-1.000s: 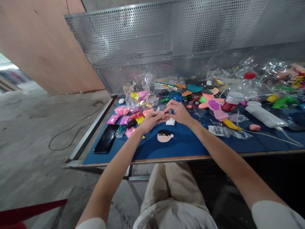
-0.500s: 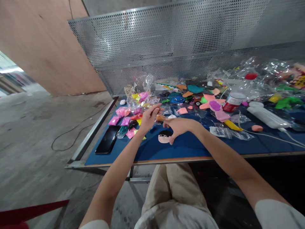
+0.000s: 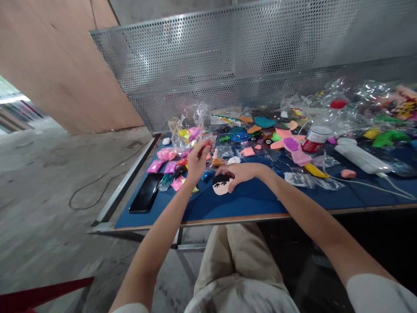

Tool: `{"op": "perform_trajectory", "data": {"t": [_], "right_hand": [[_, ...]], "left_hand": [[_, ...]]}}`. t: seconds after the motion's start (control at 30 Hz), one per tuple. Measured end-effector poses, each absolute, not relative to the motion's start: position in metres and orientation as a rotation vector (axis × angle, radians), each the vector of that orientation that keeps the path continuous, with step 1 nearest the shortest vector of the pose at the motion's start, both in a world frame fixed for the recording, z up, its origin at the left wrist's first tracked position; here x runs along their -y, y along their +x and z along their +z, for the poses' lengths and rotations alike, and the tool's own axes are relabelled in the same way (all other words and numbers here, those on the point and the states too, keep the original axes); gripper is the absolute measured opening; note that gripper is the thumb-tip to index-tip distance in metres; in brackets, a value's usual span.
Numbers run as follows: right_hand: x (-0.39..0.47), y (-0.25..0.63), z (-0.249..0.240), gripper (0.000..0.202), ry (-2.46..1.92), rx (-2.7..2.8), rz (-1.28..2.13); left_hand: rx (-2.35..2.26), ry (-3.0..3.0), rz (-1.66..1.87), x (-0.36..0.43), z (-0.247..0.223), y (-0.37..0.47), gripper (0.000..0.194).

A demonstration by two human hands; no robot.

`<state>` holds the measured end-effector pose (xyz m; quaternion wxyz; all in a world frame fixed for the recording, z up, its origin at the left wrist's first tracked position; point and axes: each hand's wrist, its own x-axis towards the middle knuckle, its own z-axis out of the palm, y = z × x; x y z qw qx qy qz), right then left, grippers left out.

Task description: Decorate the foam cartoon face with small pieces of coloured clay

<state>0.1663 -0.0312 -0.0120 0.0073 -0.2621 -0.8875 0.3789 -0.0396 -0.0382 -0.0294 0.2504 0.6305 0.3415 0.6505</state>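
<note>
A flat round clay face (image 3: pixel 222 188) with black hair and dark eyes lies near the front of the blue table. My right hand (image 3: pixel 236 173) is curved round its right side, thumb and fingers closed on its edge. Up and to the left of the face is my left hand (image 3: pixel 199 158), its thumb and fingers drawn together beside the clear plastic bags; a small reddish bit shows at the fingertips, too small to make out. Brown clay (image 3: pixel 218 162) and white clay (image 3: pixel 233 160) lie just beyond the hands.
A black phone (image 3: pixel 145 192) lies at the table's left edge beside coloured clay packets (image 3: pixel 170 167). Rightward are a flower-like clay shape (image 3: pixel 292 144), a red-and-white tub (image 3: pixel 315 139), a white power strip (image 3: pixel 363 158) and its cable. A perforated metal panel (image 3: pixel 208 65) stands behind.
My right hand has closed round the face's edge, and more of the face shows. My left hand has shifted slightly left. The whole view has moved a little.
</note>
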Motion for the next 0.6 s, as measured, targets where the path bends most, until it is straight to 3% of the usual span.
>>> {"op": "perform_trajectory", "data": {"t": [0.27,0.37,0.6], "right_hand": [[0.014,0.173,-0.028,0.069,-0.675,2.349,1.489],[0.005,0.174,-0.035,0.075,-0.677,2.08,1.567],[-0.012,0.18,-0.037,0.084,-0.708,1.644,1.469]], "left_hand": [[-1.003,1.573,1.848,0.032,-0.033,-0.045,0.038],[-0.991,1.598,1.895,0.031,-0.034,-0.045,0.037],[-1.004,1.595,1.872,0.028,-0.036,-0.046,0.04]]}}
